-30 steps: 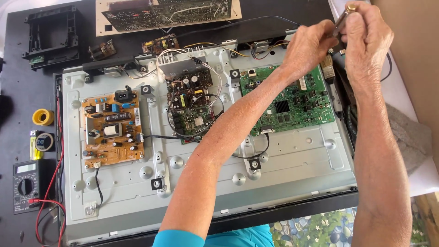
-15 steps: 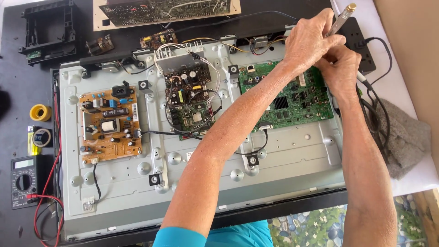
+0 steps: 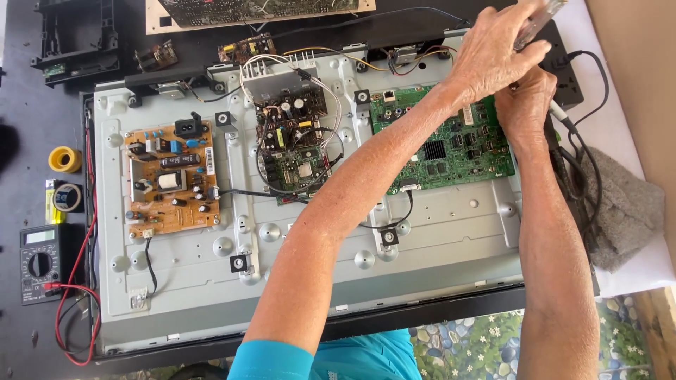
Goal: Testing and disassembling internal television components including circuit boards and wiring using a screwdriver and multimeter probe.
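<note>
My left hand (image 3: 493,60) reaches across the open back of a flat-screen television (image 3: 310,281) and grips a screwdriver (image 3: 541,20) with a clear handle, held upright at the top right. My right hand (image 3: 524,105) sits just under it with fingers curled around the tool's lower part, at the upper right corner of the green main board (image 3: 440,151). The tool's tip is hidden by the hands. A smaller dark board (image 3: 292,151) with white wires sits in the middle. An orange power board (image 3: 169,179) is on the left.
A multimeter (image 3: 39,260) with red leads, a yellow solder roll (image 3: 65,159) and a tape roll (image 3: 67,197) lie on the left. A black frame (image 3: 74,39) and another board (image 3: 260,10) are at the back. Black cables (image 3: 584,162) and a grey cloth (image 3: 627,207) lie right.
Both hands have come down from the far right corner toward the green board. My right hand has dropped below the left one, and the screwdriver now stands more upright.
</note>
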